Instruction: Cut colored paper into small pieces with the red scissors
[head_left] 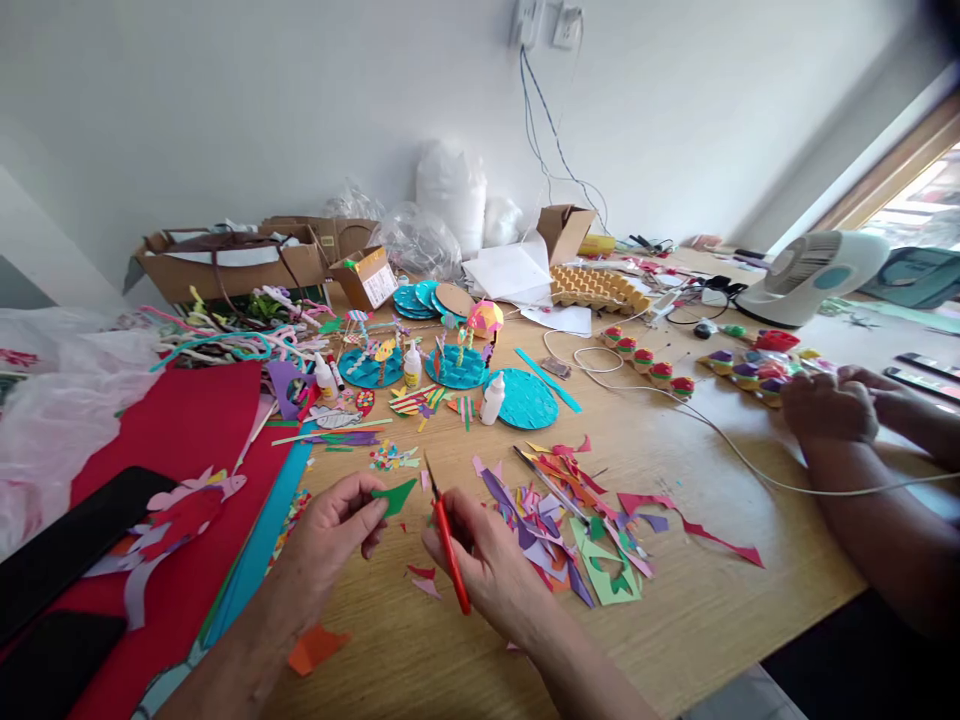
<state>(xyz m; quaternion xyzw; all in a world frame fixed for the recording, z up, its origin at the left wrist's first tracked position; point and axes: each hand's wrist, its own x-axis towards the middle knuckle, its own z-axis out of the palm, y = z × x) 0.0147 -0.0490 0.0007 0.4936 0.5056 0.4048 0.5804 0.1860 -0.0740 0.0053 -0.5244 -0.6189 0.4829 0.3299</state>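
The left hand (352, 515) pinches the green paper (396, 496) between thumb and fingers. Near it, the right hand (486, 555) is wrapped around the red scissors (449, 552). The paper looks light, bendy and easy to tear, so a soft pinch at its edge should do.

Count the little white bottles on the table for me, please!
3. The left bottle is beside purple paper, the middle bottle between two decorated blue discs, the right bottle by the bare blue disc. More may be hidden.
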